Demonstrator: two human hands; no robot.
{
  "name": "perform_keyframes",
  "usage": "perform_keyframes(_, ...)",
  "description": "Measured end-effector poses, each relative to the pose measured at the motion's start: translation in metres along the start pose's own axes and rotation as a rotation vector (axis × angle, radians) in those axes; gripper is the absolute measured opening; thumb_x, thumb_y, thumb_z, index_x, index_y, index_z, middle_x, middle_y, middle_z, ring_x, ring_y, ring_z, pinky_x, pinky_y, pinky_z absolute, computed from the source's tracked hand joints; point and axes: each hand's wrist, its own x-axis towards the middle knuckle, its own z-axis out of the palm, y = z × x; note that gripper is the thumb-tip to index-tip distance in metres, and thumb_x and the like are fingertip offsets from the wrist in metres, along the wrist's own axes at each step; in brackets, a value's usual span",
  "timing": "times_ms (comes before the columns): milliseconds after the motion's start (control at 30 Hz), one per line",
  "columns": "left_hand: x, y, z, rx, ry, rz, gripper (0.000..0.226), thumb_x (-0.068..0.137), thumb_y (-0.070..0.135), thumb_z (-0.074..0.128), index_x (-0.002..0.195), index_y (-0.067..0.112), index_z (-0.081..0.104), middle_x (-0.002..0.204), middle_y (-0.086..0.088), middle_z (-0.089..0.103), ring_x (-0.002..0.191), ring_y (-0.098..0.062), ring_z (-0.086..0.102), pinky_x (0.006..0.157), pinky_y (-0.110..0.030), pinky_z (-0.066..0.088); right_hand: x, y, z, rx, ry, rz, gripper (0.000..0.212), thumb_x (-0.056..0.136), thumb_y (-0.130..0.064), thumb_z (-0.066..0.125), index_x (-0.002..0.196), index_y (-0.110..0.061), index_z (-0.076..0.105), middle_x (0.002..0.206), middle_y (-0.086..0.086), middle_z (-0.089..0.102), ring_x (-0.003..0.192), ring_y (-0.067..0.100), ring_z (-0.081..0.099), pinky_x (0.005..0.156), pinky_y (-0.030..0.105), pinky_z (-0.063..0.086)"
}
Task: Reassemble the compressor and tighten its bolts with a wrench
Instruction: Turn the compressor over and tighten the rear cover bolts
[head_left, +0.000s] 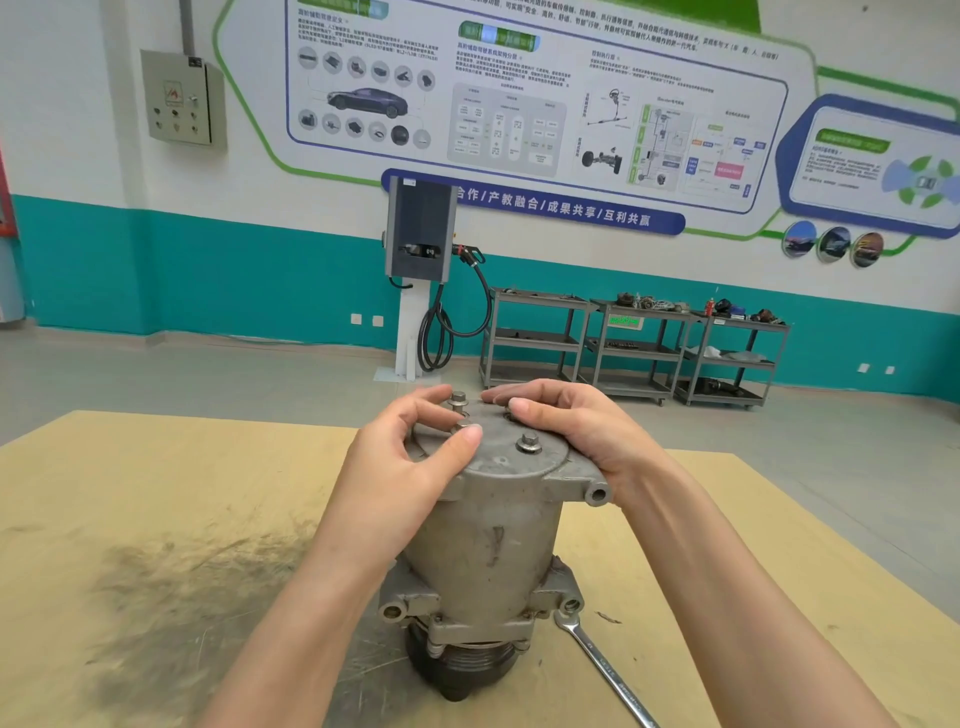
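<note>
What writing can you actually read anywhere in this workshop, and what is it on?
"合作/产教融合/成果共享/互利共赢": white on the blue banner on the wall.
Wall poster: headings and paragraphs too small and blurred to read.
Green sign on a cart: unreadable.
Wrench on the table: stamped marks, unreadable.
Compressor: no text seen.

Bright, even indoor light, soft shadows, wide-angle bending and blur at edges.

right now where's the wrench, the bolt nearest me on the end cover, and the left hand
wrench (605, 664), head view, on its flat shank.
bolt nearest the camera (529, 442), head view, on its hex head.
left hand (410, 467), head view, on the back of the hand.
</note>
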Motion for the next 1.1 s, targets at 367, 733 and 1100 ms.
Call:
perform_keyframes(367,0.000,0.001,-0.005,0.028,-0.094,0.056,0.021,0.092,0.021,0.062,0.090,0.035,0.077,0.134,0.024,0.053,0.124,0.011,0.043,0.107,-0.026,0.035,-0.001,0.001,0.005,-0.067,0.080,-0.064,0.025,0.085,-0.016,0.070,0.105,0.000,0.067,0.101,0.003,0.076,0.076,0.012,0.072,0.060,0.020,0.055)
perform_keyframes(733,0.000,0.000,-0.004,0.048,-0.064,0.059,0.021,0.094,0.032,0.058,0.110,0.040,0.069,0.131,0.024,0.055,0.125,0.007,0.045,0.111,-0.032,0.037,-0.003,0.001,-0.001,-0.025,-0.018,-0.032,0.030,0.089,-0.015,0.064,0.115,-0.003,0.068,0.109,0.009,0.074,0.090,0.018,0.071,0.072,0.026,0.059)
perform_keyframes(1100,0.002,-0.002,-0.001,0.025,0.001,0.017,0.013,0.081,0.038,0.072,0.085,0.025,0.071,0.121,0.027,0.059,0.116,0.008,0.051,0.107,-0.038,0.041,-0.001,-0.001,-0.001,-0.134,0.045,-0.069,0.019,0.089,-0.009,0.066,0.107,-0.004,0.073,0.100,0.010,0.075,0.077,0.011,0.071,0.063,0.019,0.055)
